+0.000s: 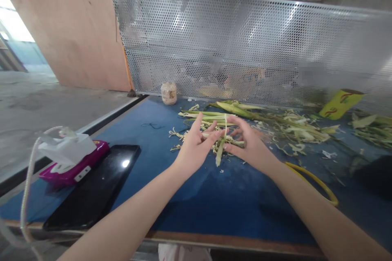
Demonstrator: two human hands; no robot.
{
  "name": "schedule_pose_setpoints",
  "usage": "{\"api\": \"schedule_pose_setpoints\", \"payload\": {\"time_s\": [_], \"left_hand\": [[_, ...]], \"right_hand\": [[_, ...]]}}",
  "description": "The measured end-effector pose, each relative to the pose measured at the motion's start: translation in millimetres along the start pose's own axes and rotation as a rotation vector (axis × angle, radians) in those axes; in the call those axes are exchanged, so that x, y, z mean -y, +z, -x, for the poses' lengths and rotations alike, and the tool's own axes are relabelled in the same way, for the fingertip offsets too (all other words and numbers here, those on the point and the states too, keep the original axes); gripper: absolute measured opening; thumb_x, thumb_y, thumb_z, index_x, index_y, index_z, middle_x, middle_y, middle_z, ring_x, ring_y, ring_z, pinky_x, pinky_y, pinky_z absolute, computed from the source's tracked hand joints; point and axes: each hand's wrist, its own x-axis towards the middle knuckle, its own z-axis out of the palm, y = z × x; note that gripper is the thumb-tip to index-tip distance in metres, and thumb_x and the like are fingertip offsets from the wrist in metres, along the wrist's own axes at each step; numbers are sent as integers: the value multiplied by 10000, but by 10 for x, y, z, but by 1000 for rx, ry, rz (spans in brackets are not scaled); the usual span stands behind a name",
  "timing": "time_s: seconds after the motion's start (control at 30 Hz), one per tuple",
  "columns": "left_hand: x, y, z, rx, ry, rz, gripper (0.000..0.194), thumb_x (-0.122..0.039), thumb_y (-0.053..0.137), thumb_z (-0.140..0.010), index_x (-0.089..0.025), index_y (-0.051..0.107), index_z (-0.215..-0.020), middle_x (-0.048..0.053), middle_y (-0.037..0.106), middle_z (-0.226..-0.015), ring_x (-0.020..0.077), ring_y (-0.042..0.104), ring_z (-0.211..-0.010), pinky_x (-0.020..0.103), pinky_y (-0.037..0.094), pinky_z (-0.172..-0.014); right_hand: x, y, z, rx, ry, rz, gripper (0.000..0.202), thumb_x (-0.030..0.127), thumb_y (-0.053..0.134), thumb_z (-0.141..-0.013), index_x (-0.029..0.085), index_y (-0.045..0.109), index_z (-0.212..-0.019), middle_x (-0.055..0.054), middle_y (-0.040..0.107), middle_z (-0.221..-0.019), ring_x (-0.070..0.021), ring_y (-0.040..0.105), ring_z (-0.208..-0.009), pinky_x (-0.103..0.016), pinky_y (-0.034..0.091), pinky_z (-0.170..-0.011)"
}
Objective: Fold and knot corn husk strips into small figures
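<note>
A narrow pale green strip (219, 155), which looks like corn husk, stands between my two hands, its thin white end pointing up. My left hand (196, 144) has its thumb and forefinger closing on the strip from the left. From the right, my right hand (249, 144) curves around it, with the thumb against its lower part and the fingers bent near its top. Beneath and behind the hands lie knotted, braided-looking pale strips (177, 133), partly hidden by my left hand. Long green husk leaves (234, 109) lie just beyond.
Shredded husk (300, 130) covers the table's right side, near a tilted yellow cylinder (341, 104) and a yellow loop (317, 181). At left are a black phone (94, 187), a purple power strip (75, 167) and a white cable. A whitish roll (169, 93) stands before the perforated metal screen (190, 40).
</note>
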Motion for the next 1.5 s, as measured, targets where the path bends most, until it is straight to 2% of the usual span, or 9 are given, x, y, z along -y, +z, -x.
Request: {"api": "schedule_pose_setpoints", "payload": {"time_s": [0.1, 0.23, 0.3, 0.4, 0.53, 0.73, 1.0, 1.33, 1.5], "left_hand": [[-29, 14, 18, 8, 83, -15, 791, -242, 509, -818, -112, -28, -1385, 92, 707, -885, 158, 337, -1260, 383, 307, -1024], [-32, 21, 37, 51, 127, -66, 781, -232, 500, -822, -115, -27, -1386, 87, 708, -872, 155, 291, -1283, 399, 266, -1048], [-15, 19, 40, 87, 114, -65, 785, -240, 500, -822, -133, -35, -1387, 88, 700, -918, 157, 288, -1286, 382, 308, -1027], [7, 11, 43, 123, 129, -108, 780, -240, 491, -826, -176, -44, -1389, 75, 694, -956, 155, 315, -1276, 366, 353, -997], [-2, -10, 47, 140, 179, -225, 783, -218, 502, -813, -215, -24, -1393, 62, 676, -1014, 169, 388, -1235, 367, 367, -991], [-40, -62, 35, 14, 171, -424, 779, -266, 537, -785, -221, 54, -1394, 37, 712, -846, 191, 652, -824, 339, 492, -763], [-94, -85, 24, 7, 194, -638, 747, -255, 485, -794, -190, 50, -1399, 31, 716, -782, 121, 551, -511, 260, 443, -566], [-55, -114, 7, -31, 133, -508, 750, -281, 515, -772, -212, 106, -1397, 24, 710, -716, 133, 541, -502, 261, 424, -576], [14, -125, -65, -70, 35, -358, 797, -381, 535, -764, -191, 89, -1397, 49, 698, -727, 161, 583, -585, 297, 454, -626]], "right_hand": [[59, -69, 15, -140, -46, 110, 701, 461, 619, -687, 251, 324, -1287, -100, 389, -1314, -263, 468, -1032, -422, 417, -817], [146, -119, 22, 69, -107, 62, 254, 380, 580, -746, 202, 587, -927, -47, 624, -863, -192, 558, -802, -319, 437, -730], [154, -89, 24, 140, -55, -13, 188, 367, 573, -750, 183, 598, -783, -29, 610, -722, -156, 551, -672, -275, 437, -637], [130, -23, 28, 173, 50, -174, 208, 369, 547, -763, 170, 601, -784, -11, 576, -654, -113, 502, -563, -231, 400, -530], [124, 2, 32, 218, 153, -247, 253, 379, 530, -768, 148, 601, -690, 44, 410, -482, -60, 336, -425, -202, 267, -418], [142, -8, 21, 183, 146, -186, 262, 385, 535, -760, 151, 629, -687, 31, 432, -532, -62, 318, -462, -212, 249, -443], [99, 49, -1, 286, 269, -213, 286, 423, 558, -721, 146, 629, -723, 53, 406, -482, -55, 303, -428, -201, 241, -428], [29, 87, 6, 337, 317, -260, 280, 421, 581, -719, 143, 610, -736, 76, 316, -457, -50, 252, -411, -204, 177, -409], [2, 98, 0, 316, 332, -419, 343, 487, 526, -755, 151, 587, -736, 75, 357, -465, -54, 297, -413, -205, 249, -432]]}}
